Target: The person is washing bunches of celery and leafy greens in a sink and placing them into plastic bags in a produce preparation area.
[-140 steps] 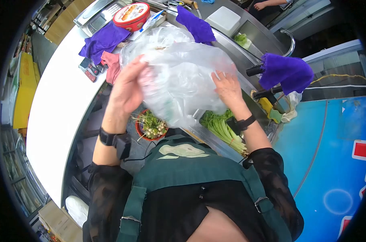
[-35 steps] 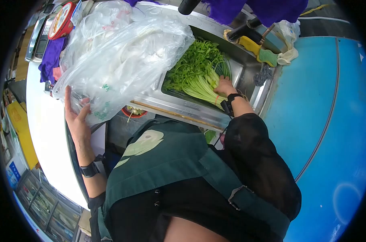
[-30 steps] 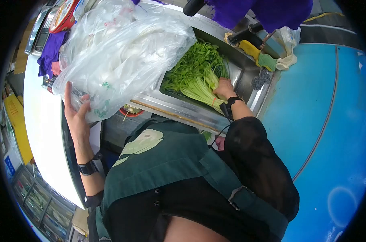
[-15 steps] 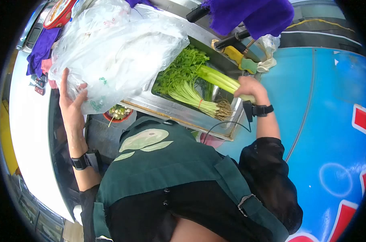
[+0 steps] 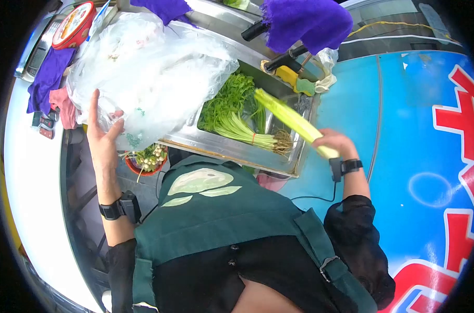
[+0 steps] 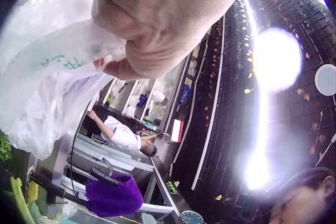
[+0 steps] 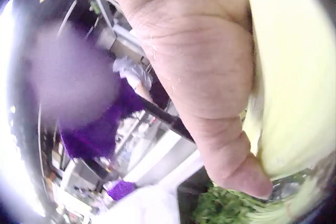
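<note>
My left hand (image 5: 105, 143) holds the near left edge of a large clear plastic bag (image 5: 158, 78), thumb in front and index finger pointing up along it. Part of the fingers is hidden behind the film. In the left wrist view the bag (image 6: 47, 92) with green print hangs from the hand. My right hand (image 5: 337, 143) grips the thick lower end of a pale green celery stalk (image 5: 289, 119), which slants up and left over the sink. In the right wrist view the pale stalk base (image 7: 289, 77) lies against the thumb.
In the metal sink (image 5: 232, 145) lies a leafy green bunch (image 5: 232, 112) with roots and a red band. A sponge (image 5: 304, 87) and purple cloth (image 5: 307, 23) hang beyond. Left are a red tin (image 5: 74, 26) and white counter (image 5: 33, 198); below, a basket (image 5: 151, 159) of bulbs.
My right hand has gone from the bag into the sink and lifted the celery stalk up and to the right. My left hand has stayed at the bag's edge lately.
</note>
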A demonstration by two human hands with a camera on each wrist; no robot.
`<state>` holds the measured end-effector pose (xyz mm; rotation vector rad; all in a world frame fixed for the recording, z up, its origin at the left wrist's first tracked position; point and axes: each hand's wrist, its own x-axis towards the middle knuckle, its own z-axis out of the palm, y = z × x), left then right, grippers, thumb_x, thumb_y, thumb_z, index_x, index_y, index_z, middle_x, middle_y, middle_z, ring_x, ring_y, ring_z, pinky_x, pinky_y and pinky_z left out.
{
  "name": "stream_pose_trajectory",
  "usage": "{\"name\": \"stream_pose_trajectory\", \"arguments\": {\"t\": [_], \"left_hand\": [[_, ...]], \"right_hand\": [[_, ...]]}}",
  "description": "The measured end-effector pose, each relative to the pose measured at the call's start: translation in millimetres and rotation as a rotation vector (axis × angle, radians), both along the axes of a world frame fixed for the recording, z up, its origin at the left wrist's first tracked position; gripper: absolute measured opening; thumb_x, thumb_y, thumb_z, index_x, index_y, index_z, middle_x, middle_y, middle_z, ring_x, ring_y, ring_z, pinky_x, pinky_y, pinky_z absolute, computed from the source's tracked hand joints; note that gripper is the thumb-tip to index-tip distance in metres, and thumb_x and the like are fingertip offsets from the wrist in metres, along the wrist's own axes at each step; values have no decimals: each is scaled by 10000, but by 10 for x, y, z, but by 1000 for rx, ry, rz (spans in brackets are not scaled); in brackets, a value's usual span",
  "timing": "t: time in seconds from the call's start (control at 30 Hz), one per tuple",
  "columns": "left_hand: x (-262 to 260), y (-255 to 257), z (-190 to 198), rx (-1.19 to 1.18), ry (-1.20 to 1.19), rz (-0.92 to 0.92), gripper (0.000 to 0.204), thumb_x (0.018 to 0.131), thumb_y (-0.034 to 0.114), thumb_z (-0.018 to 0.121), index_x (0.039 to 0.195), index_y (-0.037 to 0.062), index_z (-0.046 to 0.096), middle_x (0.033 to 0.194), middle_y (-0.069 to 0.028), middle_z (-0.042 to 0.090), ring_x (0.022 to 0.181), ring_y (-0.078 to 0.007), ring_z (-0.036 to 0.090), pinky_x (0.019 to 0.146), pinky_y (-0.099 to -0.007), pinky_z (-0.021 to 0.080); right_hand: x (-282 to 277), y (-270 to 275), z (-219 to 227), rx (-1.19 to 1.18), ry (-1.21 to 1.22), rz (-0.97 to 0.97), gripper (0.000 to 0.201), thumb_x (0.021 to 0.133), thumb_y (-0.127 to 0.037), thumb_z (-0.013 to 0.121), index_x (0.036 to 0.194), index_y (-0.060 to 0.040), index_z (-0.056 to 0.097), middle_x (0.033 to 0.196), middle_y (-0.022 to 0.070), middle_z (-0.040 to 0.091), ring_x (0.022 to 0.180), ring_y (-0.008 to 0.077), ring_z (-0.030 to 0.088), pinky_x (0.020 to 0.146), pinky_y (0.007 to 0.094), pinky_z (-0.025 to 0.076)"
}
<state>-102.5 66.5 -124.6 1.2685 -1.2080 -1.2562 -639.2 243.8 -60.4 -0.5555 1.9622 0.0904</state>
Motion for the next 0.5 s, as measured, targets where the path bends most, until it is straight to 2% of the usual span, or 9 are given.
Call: {"name": "stream_pose_trajectory", "arguments": {"t": [0.03, 0.07, 0.13, 0.17, 0.23, 0.27, 0.33, 0.37, 0.5], "left_hand": [[-7, -16, -2, -13, 11, 1, 815, 715, -103, 562, 1467, 116, 339, 1003, -82, 595, 883, -128, 572, 731, -244, 480], [-34, -1, 12, -22, 25, -2, 819, 714, -106, 564, 1468, 119, 337, 1005, -79, 595, 879, -126, 571, 732, -243, 479], [-46, 2, 51, -37, 42, -8, 823, 713, -110, 565, 1469, 122, 335, 1007, -77, 595, 874, -124, 570, 733, -243, 479], [-53, 9, 75, -42, 31, -2, 826, 713, -114, 564, 1470, 121, 333, 1025, -79, 590, 879, -123, 568, 732, -244, 480], [-63, 25, 82, -47, 26, -8, 828, 712, -118, 562, 1471, 121, 332, 1042, -81, 585, 884, -122, 567, 731, -245, 481], [-49, 27, 79, -32, 35, -12, 829, 712, -123, 559, 1472, 118, 329, 1068, -86, 578, 897, -123, 566, 732, -247, 483], [-13, 11, 51, -23, 44, -29, 830, 712, -127, 557, 1472, 114, 327, 1093, -90, 571, 910, -125, 565, 733, -249, 485], [-2, -3, 20, -47, 32, -25, 832, 711, -128, 557, 1473, 112, 324, 1090, -93, 572, 913, -126, 566, 736, -250, 485], [-21, 1, 36, -77, 34, -27, 827, 718, -128, 555, 1475, 108, 318, 1144, -103, 564, 915, -130, 571, 743, -251, 485]], "right_hand": [[8, 80, -103, -89, 148, 67, 669, 641, -243, 764, 1200, 48, 540, 888, 122, 641, 689, 224, 641, 584, 339, 544], [28, 59, -154, -6, 160, 146, 650, 632, -245, 767, 1176, 48, 561, 874, 125, 645, 705, 239, 646, 586, 349, 548], [106, 138, -159, 47, 216, 174, 665, 597, -368, 771, 1083, 61, 621, 990, 183, 653, 827, 292, 652, 716, 370, 537], [157, 172, -121, 39, 219, 168, 665, 597, -368, 771, 1083, 61, 621, 990, 183, 653, 827, 292, 652, 716, 370, 537], [232, 276, -13, -13, 12, -119, 580, 685, -292, 748, 1109, 68, 582, 928, 181, 642, 711, 267, 659, 589, 367, 558], [253, 350, 31, -17, 15, -128, 580, 685, -292, 748, 1109, 68, 582, 928, 181, 642, 711, 267, 659, 589, 367, 558], [312, 488, 102, -296, -184, -429, 486, 765, -220, 701, 1136, 52, 541, 857, 162, 629, 607, 238, 647, 485, 344, 552], [337, 523, 125, -357, -238, -467, 457, 807, -239, 675, 1134, 44, 528, 783, 155, 630, 567, 251, 642, 471, 342, 542], [456, 595, 281, -372, -398, -544, 414, 841, -283, 652, 1080, 38, 546, 689, 171, 626, 493, 273, 625, 451, 346, 529]]}}
